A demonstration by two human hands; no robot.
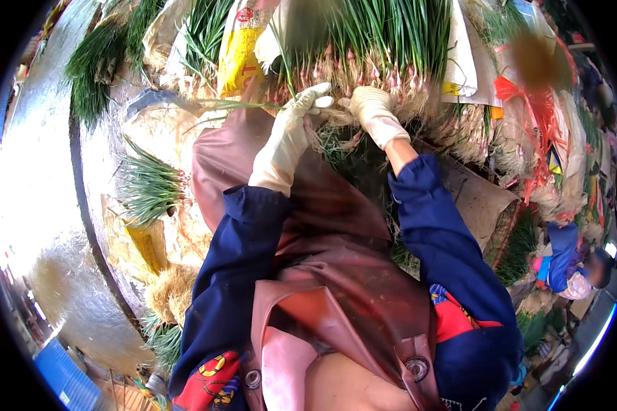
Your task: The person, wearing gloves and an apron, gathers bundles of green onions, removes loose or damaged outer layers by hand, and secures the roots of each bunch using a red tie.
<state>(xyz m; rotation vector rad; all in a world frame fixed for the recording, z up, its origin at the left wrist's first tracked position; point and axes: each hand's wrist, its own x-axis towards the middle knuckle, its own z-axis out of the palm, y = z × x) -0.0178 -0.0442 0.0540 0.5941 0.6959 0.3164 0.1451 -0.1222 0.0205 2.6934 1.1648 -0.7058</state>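
Observation:
A large row of spring onions [391, 41] with pinkish bulbs and pale roots lies in front of me, leaves pointing away. My left hand [300, 109], in a cream glove, is closed round a few spring onions [243, 105]; their green leaves stick out to the left and roots hang on the right side. Just right of it, my right hand [373, 109], also gloved, is closed at the root ends of the row. Its fingertips point toward the left hand, and what they pinch is too small to make out. A brown apron [322, 240] covers my lap.
On the left, a bunch of small spring onions [154, 185] lies on sacking beside a pale walkway [41, 185]. A yellow and white sack [240, 58] borders the row. Red plastic strips [538, 116] hang at the right. Another person [572, 264] is at the far right.

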